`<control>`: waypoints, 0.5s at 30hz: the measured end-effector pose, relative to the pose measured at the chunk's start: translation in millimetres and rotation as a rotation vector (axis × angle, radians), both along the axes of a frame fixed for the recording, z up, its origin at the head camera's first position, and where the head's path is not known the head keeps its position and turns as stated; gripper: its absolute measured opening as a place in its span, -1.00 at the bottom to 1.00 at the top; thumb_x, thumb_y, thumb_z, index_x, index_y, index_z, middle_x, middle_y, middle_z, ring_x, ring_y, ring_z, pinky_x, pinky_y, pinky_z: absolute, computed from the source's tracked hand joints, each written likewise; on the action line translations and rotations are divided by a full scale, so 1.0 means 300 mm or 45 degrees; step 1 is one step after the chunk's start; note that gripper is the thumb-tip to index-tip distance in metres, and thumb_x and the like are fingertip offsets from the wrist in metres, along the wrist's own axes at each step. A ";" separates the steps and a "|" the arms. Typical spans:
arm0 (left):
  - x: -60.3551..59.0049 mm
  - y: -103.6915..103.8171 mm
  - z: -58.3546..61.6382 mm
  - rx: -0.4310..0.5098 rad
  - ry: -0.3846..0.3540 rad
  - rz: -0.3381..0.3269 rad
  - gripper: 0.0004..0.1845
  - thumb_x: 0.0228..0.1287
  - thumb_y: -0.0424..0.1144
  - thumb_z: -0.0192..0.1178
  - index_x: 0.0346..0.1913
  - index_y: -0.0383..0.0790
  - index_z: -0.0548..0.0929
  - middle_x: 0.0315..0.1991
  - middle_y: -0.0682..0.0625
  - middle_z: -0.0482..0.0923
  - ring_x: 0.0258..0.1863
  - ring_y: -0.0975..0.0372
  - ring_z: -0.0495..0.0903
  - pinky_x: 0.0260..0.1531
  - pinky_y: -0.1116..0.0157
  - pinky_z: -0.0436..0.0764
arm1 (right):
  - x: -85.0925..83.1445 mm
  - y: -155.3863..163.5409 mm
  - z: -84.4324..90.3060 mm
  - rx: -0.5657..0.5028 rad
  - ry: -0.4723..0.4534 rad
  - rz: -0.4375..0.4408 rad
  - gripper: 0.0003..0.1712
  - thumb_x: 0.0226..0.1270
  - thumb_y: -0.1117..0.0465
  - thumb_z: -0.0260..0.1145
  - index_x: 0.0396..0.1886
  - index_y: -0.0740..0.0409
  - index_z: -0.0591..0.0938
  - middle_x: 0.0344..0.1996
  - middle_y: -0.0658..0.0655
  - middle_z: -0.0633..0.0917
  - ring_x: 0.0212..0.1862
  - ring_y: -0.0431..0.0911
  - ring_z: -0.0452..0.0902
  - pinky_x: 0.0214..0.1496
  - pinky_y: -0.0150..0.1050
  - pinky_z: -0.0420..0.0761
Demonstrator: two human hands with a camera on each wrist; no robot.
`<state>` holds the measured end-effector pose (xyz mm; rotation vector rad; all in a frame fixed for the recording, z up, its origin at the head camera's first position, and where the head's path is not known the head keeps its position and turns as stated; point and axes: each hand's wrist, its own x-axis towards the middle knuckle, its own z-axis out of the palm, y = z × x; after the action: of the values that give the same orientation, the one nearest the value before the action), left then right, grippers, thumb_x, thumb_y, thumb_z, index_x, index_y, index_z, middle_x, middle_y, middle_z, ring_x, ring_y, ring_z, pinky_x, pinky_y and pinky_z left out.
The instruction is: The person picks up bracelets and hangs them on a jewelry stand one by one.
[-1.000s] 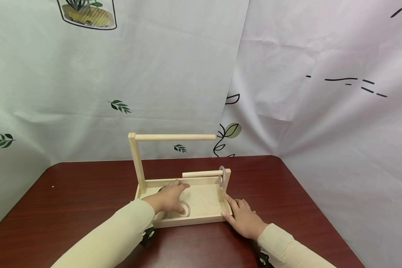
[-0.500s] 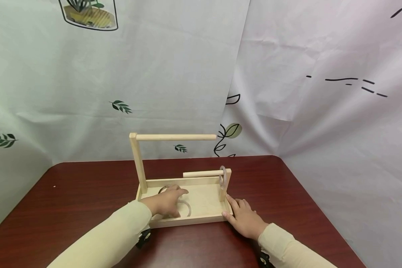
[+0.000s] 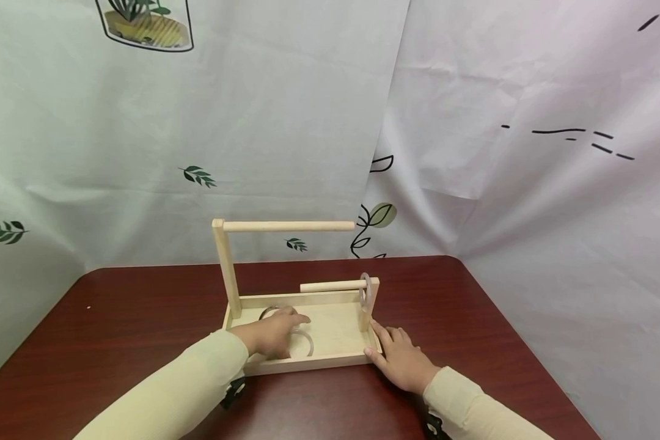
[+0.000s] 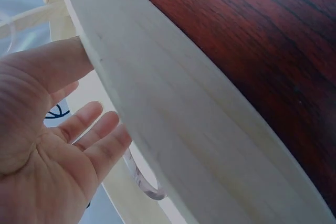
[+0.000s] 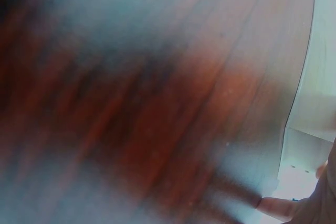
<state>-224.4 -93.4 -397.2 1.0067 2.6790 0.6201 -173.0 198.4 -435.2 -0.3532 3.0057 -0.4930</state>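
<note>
A pale wooden tray (image 3: pixel 330 362) with two posts bearing horizontal rods sits on the table. My left hand (image 3: pixel 272 336) reaches down inside its left part, fingers loosely extended. In the left wrist view the fingertips (image 4: pixel 118 129) dip behind the tray's front wall, close to a clear ring (image 4: pixel 149 191). Beside that hand in the head view lie a pale ring (image 3: pixel 310 345) and a darker ring (image 3: pixel 264 313), both partly hidden. My right hand (image 3: pixel 404 363) rests at the tray's front right corner, thumb at the front wall and fingers along the end.
A long rod (image 3: pixel 288 227) extends rightward from the tall left post (image 3: pixel 227 269). The shorter rod (image 3: pixel 330 286) points left from the low right post, with a translucent ring (image 3: pixel 365 299) hanging on it. Beneath is a dark red table (image 3: pixel 159 305); behind it hangs a printed white cloth (image 3: pixel 286 122).
My left hand has shifted slightly left and lower in the tray, uncovering more of the pale and darker rings. The right hand, the tray and the hanging ring stay in place.
</note>
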 end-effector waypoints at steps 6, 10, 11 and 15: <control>-0.001 -0.002 -0.009 -0.036 0.044 -0.038 -0.25 -0.35 -0.59 0.39 0.14 -0.35 0.54 -0.18 -0.07 0.44 -0.18 0.12 0.42 -0.18 0.28 0.49 | 0.009 -0.002 0.009 -0.004 -0.011 0.005 -0.24 0.44 -0.26 0.01 0.50 -0.02 0.21 0.21 0.32 0.42 0.30 0.20 0.28 -0.01 0.43 0.37; -0.005 0.001 -0.011 -0.061 0.043 -0.071 -0.28 -0.31 -0.62 0.35 0.13 -0.33 0.56 -0.20 -0.04 0.43 -0.20 0.14 0.42 -0.17 0.29 0.48 | 0.007 -0.003 0.009 -0.003 -0.006 0.006 -0.25 0.44 -0.26 0.01 0.50 -0.03 0.21 0.21 0.32 0.42 0.30 0.19 0.28 -0.01 0.43 0.37; -0.007 0.003 -0.011 -0.071 0.039 -0.080 -0.29 -0.29 -0.63 0.33 0.13 -0.32 0.56 -0.20 -0.03 0.42 -0.20 0.15 0.41 -0.16 0.30 0.47 | 0.006 -0.002 0.008 -0.002 -0.004 0.006 -0.25 0.45 -0.25 0.01 0.50 -0.04 0.20 0.21 0.32 0.42 0.30 0.19 0.28 -0.01 0.43 0.37; -0.007 0.010 -0.010 -0.125 0.031 -0.107 -0.38 -0.21 -0.66 0.23 0.06 -0.23 0.62 -0.24 0.00 0.42 -0.18 0.16 0.40 -0.13 0.29 0.44 | 0.000 0.000 0.006 -0.005 0.003 0.006 -0.25 0.45 -0.25 0.01 0.50 -0.03 0.20 0.20 0.32 0.42 0.29 0.19 0.28 -0.02 0.44 0.37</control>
<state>-226.6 -90.5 -400.2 1.1000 2.6436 0.4576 -173.0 198.4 -433.5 -0.3614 3.0056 -0.4991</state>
